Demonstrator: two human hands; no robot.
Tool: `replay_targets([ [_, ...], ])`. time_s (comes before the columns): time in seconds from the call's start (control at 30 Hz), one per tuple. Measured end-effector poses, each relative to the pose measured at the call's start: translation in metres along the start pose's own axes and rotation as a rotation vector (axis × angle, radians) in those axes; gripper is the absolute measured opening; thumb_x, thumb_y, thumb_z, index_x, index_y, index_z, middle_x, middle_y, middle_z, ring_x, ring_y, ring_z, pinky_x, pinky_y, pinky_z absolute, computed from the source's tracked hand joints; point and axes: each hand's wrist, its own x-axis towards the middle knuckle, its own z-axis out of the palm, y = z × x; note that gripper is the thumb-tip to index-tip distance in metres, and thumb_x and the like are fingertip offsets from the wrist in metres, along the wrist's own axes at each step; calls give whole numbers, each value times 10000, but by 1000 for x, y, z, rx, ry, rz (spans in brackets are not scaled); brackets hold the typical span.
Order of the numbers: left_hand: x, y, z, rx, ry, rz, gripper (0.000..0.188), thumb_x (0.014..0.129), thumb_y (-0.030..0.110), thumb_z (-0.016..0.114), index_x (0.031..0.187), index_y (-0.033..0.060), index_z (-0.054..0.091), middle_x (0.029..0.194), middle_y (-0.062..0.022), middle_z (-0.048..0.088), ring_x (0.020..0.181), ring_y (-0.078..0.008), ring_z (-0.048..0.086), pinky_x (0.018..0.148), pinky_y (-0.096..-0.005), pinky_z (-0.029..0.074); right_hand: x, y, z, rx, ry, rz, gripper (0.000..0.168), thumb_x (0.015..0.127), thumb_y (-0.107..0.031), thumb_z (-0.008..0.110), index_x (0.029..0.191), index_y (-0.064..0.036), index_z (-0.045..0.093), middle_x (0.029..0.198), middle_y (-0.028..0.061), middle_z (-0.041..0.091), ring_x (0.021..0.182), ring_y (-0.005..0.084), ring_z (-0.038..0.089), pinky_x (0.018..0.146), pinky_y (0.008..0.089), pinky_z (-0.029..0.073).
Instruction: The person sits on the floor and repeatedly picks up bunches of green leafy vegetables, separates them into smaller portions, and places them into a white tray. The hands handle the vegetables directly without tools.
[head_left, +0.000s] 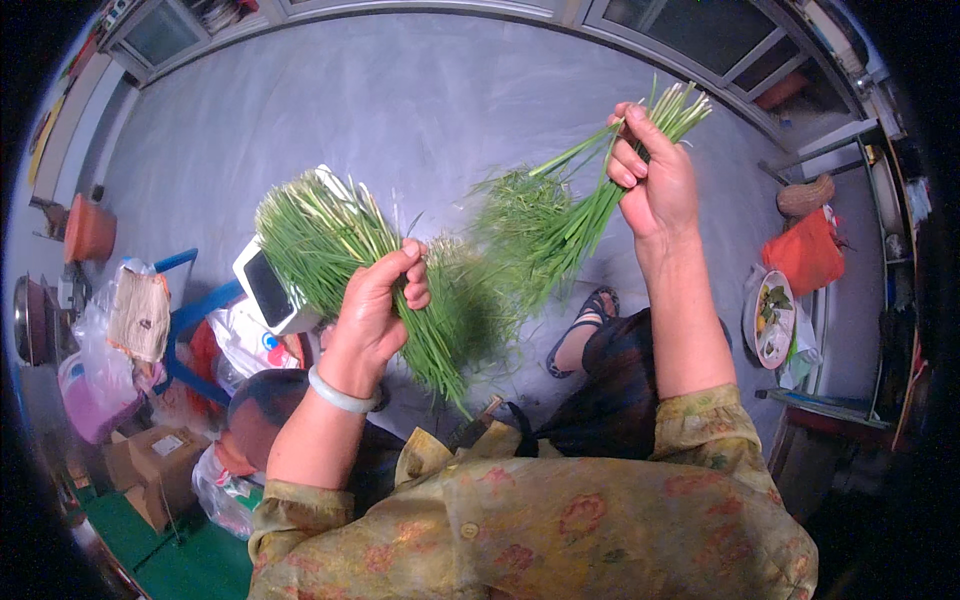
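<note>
My left hand (386, 300), with a pale bangle at the wrist, grips some leafy green stalks, probably garlic chives (439, 360), whose ends hang down toward my lap. Beside it a larger heap of the same greens (315, 232) lies over a white stool or box; whether the two are joined I cannot tell. Raised at the right, my right hand (649, 161) is closed round a bunch of green stalks (600, 206), pale cut ends up and leaves hanging down. One or two stalks stick out sideways from it. Loose greens (517, 202) lie below, between the hands.
A dark-screened phone (270, 285) rests on the white surface at the left. Plastic bags (247, 337) and a cardboard box (161, 465) stand at the left near a blue frame. An oval basin (772, 319) with scraps and a red bag (806, 251) are at the right.
</note>
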Motion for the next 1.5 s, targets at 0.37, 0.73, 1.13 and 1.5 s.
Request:
replay_targets([
  [0.37,-7,0,42,220,-79,-32,280,877,221,570,1012,-24,579,811,-65,616,510,-60,388,486,-208,315,-16,33,22,-105,-110,185,135,876,-126,576,884,9,588,749,29,542,473,33,333,421,197,275],
  [0.73,0,-7,45,267,-67,-32,162,834,168,623,867,10,608,698,-39,600,497,-59,422,471,-194,324,-24,40,26,-194,-127,253,127,865,-125,590,869,2,592,744,26,555,454,26,332,423,190,283],
  [1.13,-6,0,40,52,-306,-155,271,830,83,556,1070,-43,546,863,-97,596,558,-76,445,493,-201,352,-10,33,10,-313,-87,126,229,903,-244,526,792,-47,563,753,67,593,599,112,478,512,258,392],
  [1.5,-1,-5,36,-67,-457,-201,411,761,139,556,1110,-69,500,813,-117,533,592,-131,451,489,-229,373,-40,41,42,-362,-280,357,117,855,-172,622,851,-58,592,603,-59,448,454,11,334,396,174,244],
])
